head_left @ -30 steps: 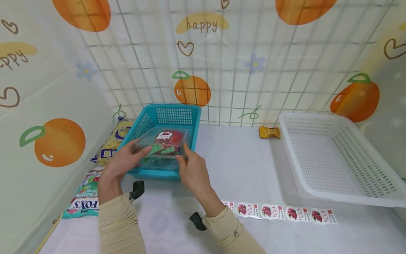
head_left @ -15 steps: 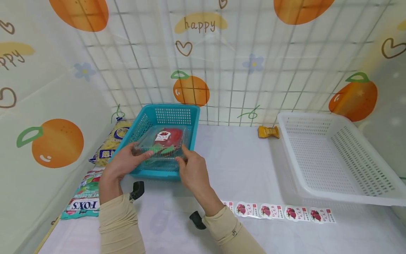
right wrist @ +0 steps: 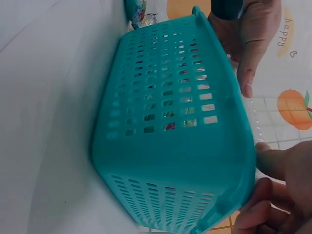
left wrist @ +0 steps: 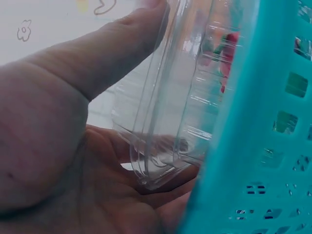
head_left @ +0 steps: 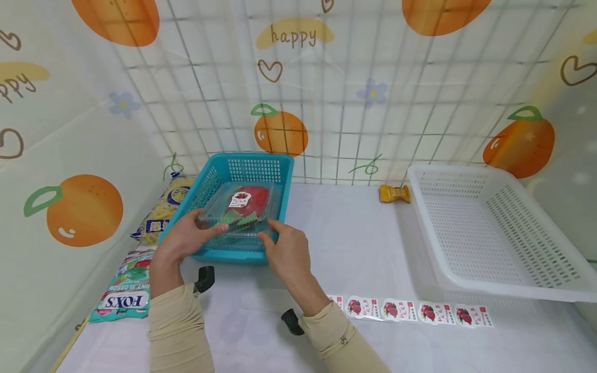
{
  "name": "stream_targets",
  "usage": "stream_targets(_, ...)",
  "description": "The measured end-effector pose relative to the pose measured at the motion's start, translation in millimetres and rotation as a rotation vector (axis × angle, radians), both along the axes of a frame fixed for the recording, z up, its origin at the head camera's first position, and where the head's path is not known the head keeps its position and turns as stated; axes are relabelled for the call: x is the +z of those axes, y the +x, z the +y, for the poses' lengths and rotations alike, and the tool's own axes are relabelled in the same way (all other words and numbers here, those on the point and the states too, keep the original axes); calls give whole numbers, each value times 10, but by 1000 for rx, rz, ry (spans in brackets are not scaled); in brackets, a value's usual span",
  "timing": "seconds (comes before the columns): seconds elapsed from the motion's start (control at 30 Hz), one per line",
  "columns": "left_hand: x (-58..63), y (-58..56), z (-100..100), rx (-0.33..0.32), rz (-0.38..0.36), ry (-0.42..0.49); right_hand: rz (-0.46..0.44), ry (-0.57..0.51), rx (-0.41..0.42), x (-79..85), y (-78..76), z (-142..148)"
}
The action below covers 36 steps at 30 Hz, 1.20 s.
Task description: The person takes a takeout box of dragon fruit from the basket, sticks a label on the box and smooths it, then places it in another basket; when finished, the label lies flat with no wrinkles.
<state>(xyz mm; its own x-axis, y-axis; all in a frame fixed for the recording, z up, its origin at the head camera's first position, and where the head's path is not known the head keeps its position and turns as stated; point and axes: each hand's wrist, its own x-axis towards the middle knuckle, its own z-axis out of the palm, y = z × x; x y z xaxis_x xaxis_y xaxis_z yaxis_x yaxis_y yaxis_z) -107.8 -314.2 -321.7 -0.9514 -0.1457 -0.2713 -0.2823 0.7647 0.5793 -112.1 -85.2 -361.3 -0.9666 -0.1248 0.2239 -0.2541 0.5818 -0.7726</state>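
A clear plastic clamshell box (head_left: 215,203) with a red fruit-like thing inside and a white fruit sticker (head_left: 240,199) on its lid sits in the mouth of the blue-green basket (head_left: 254,257). My left hand (head_left: 185,239) grips the box at its left front, thumb on top; in the left wrist view, fingers of the left hand (left wrist: 44,141) pass under the clear rim. At the right front corner, my right hand (head_left: 290,254) pinches the box's edge. In the right wrist view, the right hand (right wrist: 287,190) is beside the basket rim; the basket wall hides most of the box.
Left of the basket lie a yellow pasta-like bag (head_left: 160,220) and a teal FOX'S bag (head_left: 123,292). A sticker strip (head_left: 396,310) lies in front. A gold-wrapped snack (head_left: 394,194) is beside the large white basket (head_left: 471,282) at right.
The box has sunk lower into the blue-green basket and its lid has tilted flatter. Both hands have kept hold of it, and the left has shifted slightly right.
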Motion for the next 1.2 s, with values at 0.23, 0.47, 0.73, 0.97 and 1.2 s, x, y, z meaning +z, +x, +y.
stream_targets(0.23, 3, -9, 20, 13, -17, -12, 26, 23, -14, -36, -10, 1)
stream_targets(0.47, 10, -27, 37, 16, -24, -47, 93, 49, 2, -49, -21, 17)
stream_targets(0.73, -30, -35, 41, 30, -15, -83, 153, 63, 15, -68, -33, 12)
stream_targets(0.97, -37, -33, 50, 19, -13, -116, 191, 110, 18, -93, -42, -3)
stream_targets(1.2, -45, -41, 45, 14, -19, -127, 257, 162, 21, -95, -37, -19)
